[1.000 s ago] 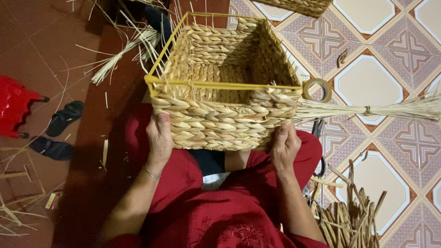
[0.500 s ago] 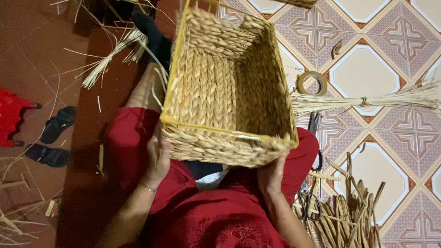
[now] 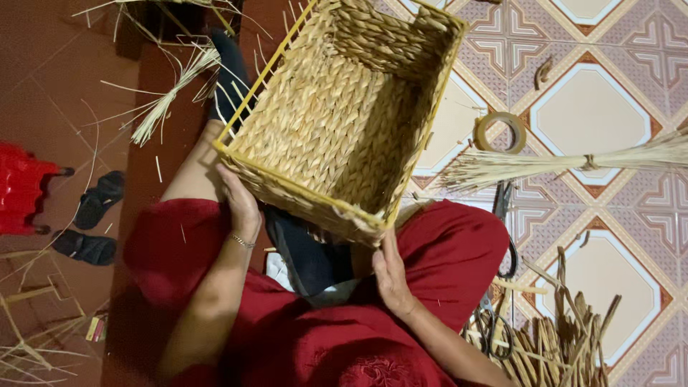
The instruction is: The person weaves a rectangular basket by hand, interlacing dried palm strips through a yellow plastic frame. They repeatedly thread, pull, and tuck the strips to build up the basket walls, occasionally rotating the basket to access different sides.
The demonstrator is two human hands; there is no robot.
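A rectangular woven straw basket (image 3: 337,122) with a yellow wire rim rests tilted on my lap, its opening turned up toward me. My left hand (image 3: 241,203) grips the near left wall of the basket. My right hand (image 3: 390,276) presses against the near right corner from below. I sit on the floor in red clothes (image 3: 322,337), one dark-socked foot (image 3: 228,72) stretched out past the basket.
A bundle of pale straw (image 3: 573,163) lies on the patterned tiles at right, beside a roll of tape (image 3: 500,132). Scissors (image 3: 494,315) and a heap of dried fibre strips (image 3: 566,344) lie at lower right. Loose straw (image 3: 168,100), dark sandals (image 3: 93,215) and a red stool (image 3: 21,188) are at left.
The basket has been tipped and rotated, from its side facing me to its opening facing up and skewed. My hands shifted along its near edge.
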